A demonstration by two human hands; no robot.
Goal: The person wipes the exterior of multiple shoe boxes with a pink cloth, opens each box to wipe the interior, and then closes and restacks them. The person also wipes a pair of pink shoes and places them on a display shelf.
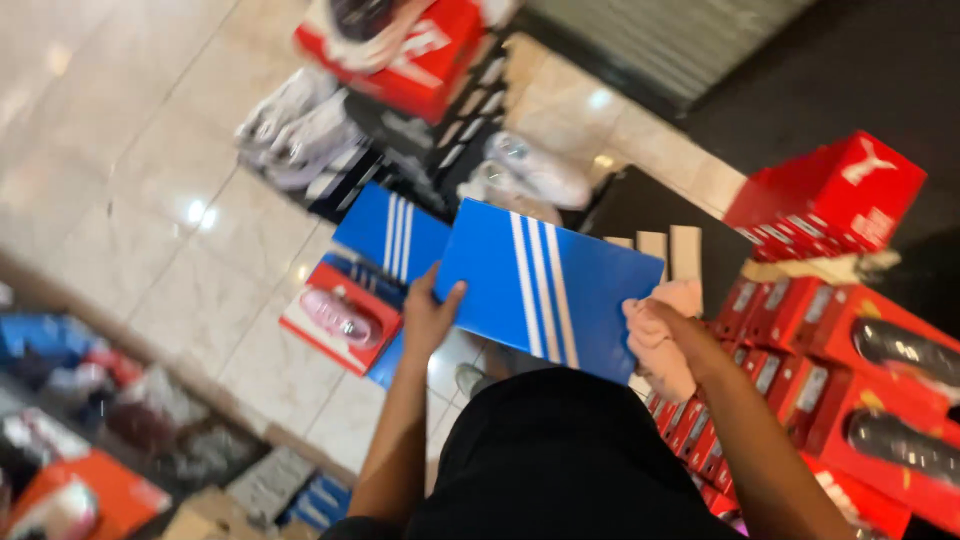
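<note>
Head view looks down on a blue shoebox lid (545,290) with three white stripes, held at centre frame. Left hand (428,318) grips its edge at nine o'clock, thumb on top. Right hand (665,325) clasps the three o'clock edge together with a pale pink shoe (662,345). A red shoebox (830,195) sits at two o'clock; stacked red boxes with white end labels (775,375) lie at four o'clock. Another blue striped box (392,232) rests at eleven.

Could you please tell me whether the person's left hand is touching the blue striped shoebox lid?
Touching. The head view shows the left hand gripping the left edge of the blue striped lid, thumb lying on its top face.
</note>
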